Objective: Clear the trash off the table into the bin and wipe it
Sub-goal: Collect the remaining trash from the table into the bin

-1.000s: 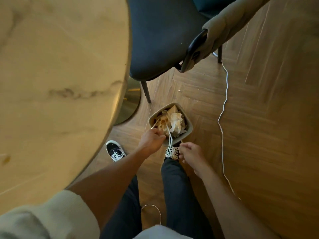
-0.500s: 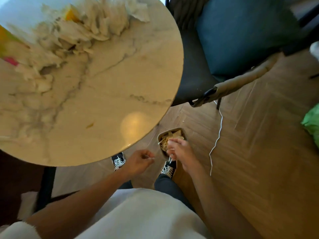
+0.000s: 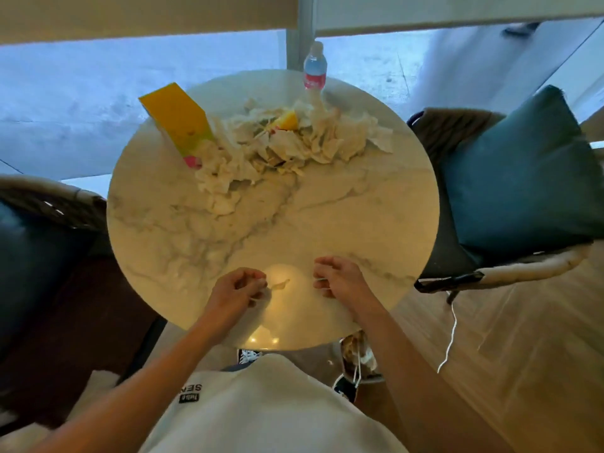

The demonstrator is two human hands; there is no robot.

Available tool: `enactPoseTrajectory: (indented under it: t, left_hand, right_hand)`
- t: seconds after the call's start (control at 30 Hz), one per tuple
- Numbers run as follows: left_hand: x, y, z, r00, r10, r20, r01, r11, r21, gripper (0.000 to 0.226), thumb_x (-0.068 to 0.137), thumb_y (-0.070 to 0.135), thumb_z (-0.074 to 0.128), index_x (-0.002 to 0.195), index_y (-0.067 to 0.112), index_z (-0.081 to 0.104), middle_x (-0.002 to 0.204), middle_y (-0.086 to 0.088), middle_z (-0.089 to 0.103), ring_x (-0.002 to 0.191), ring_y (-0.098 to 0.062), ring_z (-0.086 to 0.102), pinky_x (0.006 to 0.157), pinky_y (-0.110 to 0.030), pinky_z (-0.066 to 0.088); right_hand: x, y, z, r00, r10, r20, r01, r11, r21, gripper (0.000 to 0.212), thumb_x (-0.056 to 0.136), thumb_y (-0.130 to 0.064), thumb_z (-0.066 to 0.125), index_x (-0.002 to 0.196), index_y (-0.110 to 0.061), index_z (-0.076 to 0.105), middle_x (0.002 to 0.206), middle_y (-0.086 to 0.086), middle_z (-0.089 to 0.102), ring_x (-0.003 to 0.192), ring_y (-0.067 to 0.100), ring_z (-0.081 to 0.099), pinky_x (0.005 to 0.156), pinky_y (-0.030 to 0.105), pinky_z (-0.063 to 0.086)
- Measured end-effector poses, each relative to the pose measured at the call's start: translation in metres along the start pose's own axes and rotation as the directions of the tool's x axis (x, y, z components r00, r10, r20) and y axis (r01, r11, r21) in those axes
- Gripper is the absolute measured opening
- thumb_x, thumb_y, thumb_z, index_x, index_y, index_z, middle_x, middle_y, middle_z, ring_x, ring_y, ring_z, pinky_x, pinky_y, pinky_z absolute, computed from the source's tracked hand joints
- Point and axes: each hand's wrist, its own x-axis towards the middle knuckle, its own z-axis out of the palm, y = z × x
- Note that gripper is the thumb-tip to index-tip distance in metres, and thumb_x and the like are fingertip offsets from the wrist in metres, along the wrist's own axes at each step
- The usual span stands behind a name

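Both hands hover over the near edge of the round marble tabletop [image 3: 343, 204], fingers curled: the left hand [image 3: 237, 291] and right hand [image 3: 340, 277] each pinch a thin white strand. Crumpled paper trash [image 3: 281, 148] heaps toward the far edge, beside a yellow carton [image 3: 178, 117] and a water bottle [image 3: 314, 68].

Cool daylight comes through the window [image 3: 98, 103] behind the desk [image 3: 359, 204], and a warm glare spot sits on its near edge. The frame is soft throughout, with wide-angle bending at the edges.
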Motion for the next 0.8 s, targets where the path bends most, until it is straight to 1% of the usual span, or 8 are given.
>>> enactPoseTrajectory:
  t: [0.17,0.27,0.37,0.43,0.5,0.63,0.7,0.8]
  left_hand:
    - [0.047,0.016,-0.065,0.997,0.014,-0.081,-0.014,1.0,0.003,0.008,0.091,0.014,0.063,0.097,0.017,0.067,0.091,-0.004,0.07,0.081,-0.016,0.065,0.076,-0.03,0.051]
    - [0.086,0.026,-0.099,0.988,0.004,-0.154,-0.005,1.0,-0.007,0.006,0.09,0.014,0.065,0.094,0.019,0.068,0.087,-0.004,0.069,0.079,-0.017,0.064,0.069,-0.025,0.051]
    - [0.122,0.038,-0.126,0.982,0.017,-0.19,-0.02,1.0,-0.016,0.007,0.089,0.012,0.066,0.089,0.019,0.067,0.083,-0.004,0.067,0.077,-0.018,0.063,0.066,-0.023,0.05]
    - [0.143,0.046,-0.138,0.983,0.056,-0.175,-0.052,0.998,0.024,0.009,0.088,0.01,0.066,0.086,0.019,0.067,0.08,-0.004,0.066,0.074,-0.017,0.061,0.065,-0.024,0.049]
    - [0.161,0.051,-0.147,0.981,0.095,-0.169,-0.081,0.993,0.085,0.015,0.087,0.006,0.065,0.084,0.021,0.066,0.078,-0.004,0.064,0.072,-0.017,0.059,0.064,-0.023,0.047]
    - [0.188,0.053,-0.157,0.98,0.149,-0.135,-0.122,0.973,0.195,0.023,0.085,0.003,0.063,0.08,0.026,0.066,0.071,0.001,0.062,0.07,-0.015,0.059,0.07,-0.03,0.049]
    - [0.197,0.054,-0.157,0.978,0.185,-0.091,-0.16,0.959,0.233,0.023,0.084,0.003,0.065,0.082,0.026,0.064,0.071,0.002,0.061,0.07,-0.013,0.057,0.071,-0.029,0.048]
    - [0.21,0.057,-0.154,0.967,0.253,-0.028,-0.229,0.914,0.334,0.018,0.082,0.011,0.071,0.094,0.022,0.065,0.084,0.001,0.063,0.078,-0.014,0.058,0.072,-0.024,0.045]
  right_hand:
    - [0.039,-0.025,0.065,0.999,-0.037,0.033,0.041,0.99,-0.135,0.012,0.091,-0.015,0.06,0.102,-0.015,0.064,0.088,0.004,0.064,0.065,0.012,0.059,0.048,0.016,0.045]
    - [0.063,-0.035,0.105,0.995,-0.09,0.035,0.096,0.963,-0.251,0.022,0.088,-0.018,0.061,0.109,-0.013,0.065,0.089,0.001,0.065,0.078,0.014,0.062,0.071,0.029,0.055]
    - [0.081,-0.051,0.141,0.98,-0.194,0.029,0.188,0.887,-0.422,0.031,0.087,-0.02,0.061,0.118,-0.015,0.064,0.094,-0.002,0.063,0.091,0.011,0.059,0.083,0.023,0.046]
    - [0.095,-0.06,0.162,0.962,-0.27,0.04,0.249,0.809,-0.533,0.042,0.087,-0.025,0.062,0.127,-0.013,0.059,0.103,0.005,0.065,0.101,0.019,0.061,0.091,0.029,0.046]
    - [0.111,-0.066,0.18,0.951,-0.306,0.043,0.261,0.721,-0.642,0.052,0.088,-0.036,0.061,0.135,-0.014,0.053,0.12,0.011,0.06,0.114,0.026,0.056,0.095,0.033,0.043]
    - [0.139,-0.073,0.201,0.941,-0.338,-0.02,0.187,0.569,-0.801,0.053,0.088,-0.049,0.056,0.129,-0.016,0.053,0.121,0.011,0.053,0.114,0.03,0.051,0.089,0.039,0.044]
    - [0.147,-0.076,0.205,0.922,-0.383,-0.058,0.16,0.513,-0.843,0.045,0.09,-0.044,0.054,0.122,-0.013,0.06,0.117,0.011,0.054,0.11,0.031,0.052,0.084,0.038,0.045]
    - [0.149,-0.077,0.205,0.895,-0.438,-0.082,0.171,0.508,-0.844,0.03,0.092,-0.028,0.051,0.108,-0.011,0.069,0.106,0.013,0.059,0.099,0.031,0.056,0.074,0.036,0.046]
